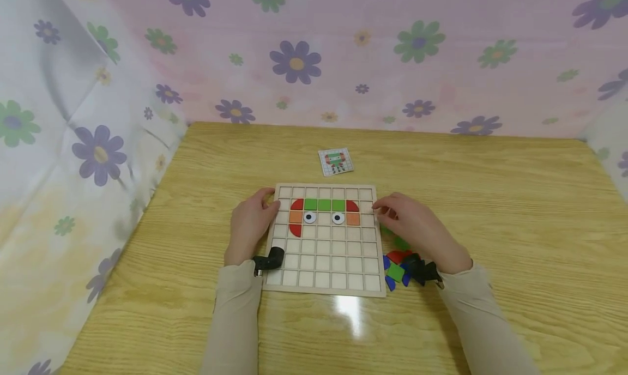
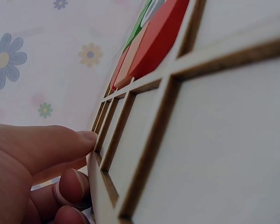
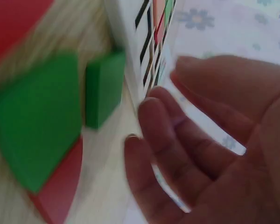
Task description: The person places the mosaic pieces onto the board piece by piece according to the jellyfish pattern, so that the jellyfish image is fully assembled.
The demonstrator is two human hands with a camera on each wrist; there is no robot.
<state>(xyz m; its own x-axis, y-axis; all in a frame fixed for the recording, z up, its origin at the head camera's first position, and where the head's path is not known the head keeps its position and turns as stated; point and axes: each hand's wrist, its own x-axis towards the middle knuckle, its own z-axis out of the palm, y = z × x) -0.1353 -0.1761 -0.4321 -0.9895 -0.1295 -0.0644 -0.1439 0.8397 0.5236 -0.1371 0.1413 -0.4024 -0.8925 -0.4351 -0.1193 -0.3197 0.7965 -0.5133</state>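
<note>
A square wooden grid board (image 1: 322, 263) lies on the table with a partial face on it. Red quarter-circle pieces (image 1: 296, 230), orange squares (image 1: 353, 219), green squares (image 1: 324, 205) and two googly-eye discs (image 1: 337, 218) sit in its upper cells. At the board's left edge, my left hand (image 1: 249, 222) grips the rim, thumb tip (image 2: 88, 136) on the edge and fingers curled beside it. My right hand (image 1: 414, 222) hovers by the right edge, fingers loosely bent with nothing visible between them. Below that hand lie loose green pieces (image 3: 42, 116), partly hidden by it in the head view.
A small pattern card (image 1: 336, 162) showing a coloured figure lies beyond the board. Right of the board, a pile holds a green square (image 1: 395, 272), blue pieces (image 1: 390, 283) and a red piece (image 1: 396, 256). Flowered cloth (image 1: 343, 64) hangs behind the wooden table (image 1: 490, 200).
</note>
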